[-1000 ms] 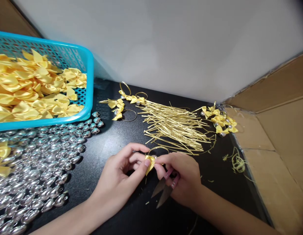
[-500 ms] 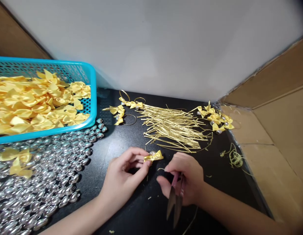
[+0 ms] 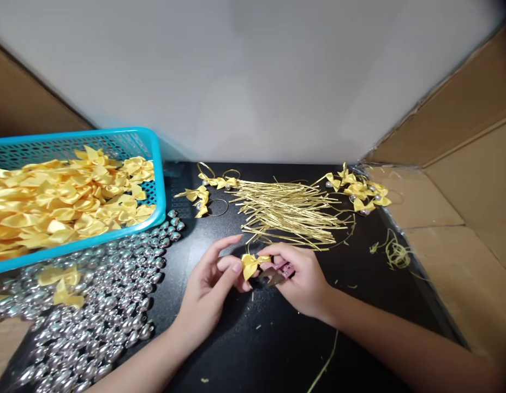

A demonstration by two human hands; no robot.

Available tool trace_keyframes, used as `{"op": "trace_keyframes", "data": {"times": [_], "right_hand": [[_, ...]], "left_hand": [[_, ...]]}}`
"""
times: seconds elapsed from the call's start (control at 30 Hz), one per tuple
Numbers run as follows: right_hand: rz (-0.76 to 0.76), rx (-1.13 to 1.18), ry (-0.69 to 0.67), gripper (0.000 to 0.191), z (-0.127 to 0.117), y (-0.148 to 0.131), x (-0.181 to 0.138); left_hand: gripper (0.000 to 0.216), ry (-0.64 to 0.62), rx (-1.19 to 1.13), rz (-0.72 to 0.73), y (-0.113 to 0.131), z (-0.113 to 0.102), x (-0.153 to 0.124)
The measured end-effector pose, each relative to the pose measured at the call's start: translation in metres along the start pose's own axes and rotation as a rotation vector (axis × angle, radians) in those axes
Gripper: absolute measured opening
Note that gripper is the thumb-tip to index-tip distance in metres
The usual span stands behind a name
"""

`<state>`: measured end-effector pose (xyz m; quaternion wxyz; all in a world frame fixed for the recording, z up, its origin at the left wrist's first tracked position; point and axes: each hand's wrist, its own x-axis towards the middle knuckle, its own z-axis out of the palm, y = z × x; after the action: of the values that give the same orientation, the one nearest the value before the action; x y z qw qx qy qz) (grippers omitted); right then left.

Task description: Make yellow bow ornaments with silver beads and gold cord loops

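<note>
- One yellow bow (image 3: 249, 266) sits between the two hands, above the black worktop (image 3: 236, 349).
- The right hand (image 3: 302, 275) is closed around one pair of scissors (image 3: 272, 275), its fingertips meeting the bow's right side.
- The left hand (image 3: 214, 275) is at the bow's left, forefinger raised apart from the thumb; I cannot tell whether its curled fingers grip the bow.
- Beyond them lies one heap of gold cords (image 3: 291, 213), dozens, too overlapped to count.
- Left of it, about four bows with gold loops (image 3: 202, 196); right of it, one cluster of bows (image 3: 357, 191) with about five silver beads.
- One thread tangle (image 3: 398, 255) lies at far right.
- At left, one blue basket (image 3: 160, 191) holds bows too many to count; silver beads (image 3: 109, 300) spread before it, beyond counting, with two loose bows (image 3: 64, 289) on top.
- Half a second ago the right hand was away from the bow, blades pointing toward the wearer; now they point left. The left thumb, then pinching the bow, stands off it. The basket appears lower in view.
</note>
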<state>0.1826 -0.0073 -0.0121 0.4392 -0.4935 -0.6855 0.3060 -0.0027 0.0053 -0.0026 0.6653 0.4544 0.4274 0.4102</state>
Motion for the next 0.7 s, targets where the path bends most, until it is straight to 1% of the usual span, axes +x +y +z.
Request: {"op": "trace_keyframes", "data": {"times": [0.1,0.17,0.23,0.3,0.37,0.47,0.53,0.6,0.7], "right_hand": [[0.001,0.065,-0.014,0.009,0.0001,-0.0011,0.002],[-0.026,0.098,-0.026,0.008,0.0001,-0.0019,0.0038],[-0.065,0.115,-0.03,0.007,0.0,-0.0016,0.0049],[-0.111,0.116,-0.033,0.006,-0.0002,-0.0004,0.0046],[-0.152,0.106,-0.044,0.007,-0.0002,0.0011,0.0033],[-0.212,0.089,-0.059,0.009,0.0,0.0024,0.0015],[-0.248,0.086,-0.052,0.009,0.0003,0.0024,0.0011],[-0.28,0.075,-0.031,0.008,0.0006,0.0021,0.0014],[-0.336,0.045,-0.009,0.009,0.001,0.0017,0.0022]], "left_hand": [[0.033,0.001,0.05,0.134,-0.0038,-0.0018,-0.0014],[0.042,0.003,0.147,0.22,-0.0044,-0.0006,-0.002],[0.046,-0.002,0.257,0.267,-0.0034,0.0018,-0.0024],[0.04,-0.015,0.333,0.29,-0.0017,0.0036,-0.0026],[0.029,-0.026,0.384,0.328,-0.0002,0.004,-0.0026],[0.016,-0.038,0.477,0.425,0.0009,0.0019,-0.002],[0.015,-0.029,0.557,0.495,0.0014,-0.0003,-0.0016],[0.016,0.005,0.626,0.577,0.0021,-0.0022,-0.0016],[0.02,0.049,0.671,0.668,0.0027,-0.0037,-0.0028]]}}
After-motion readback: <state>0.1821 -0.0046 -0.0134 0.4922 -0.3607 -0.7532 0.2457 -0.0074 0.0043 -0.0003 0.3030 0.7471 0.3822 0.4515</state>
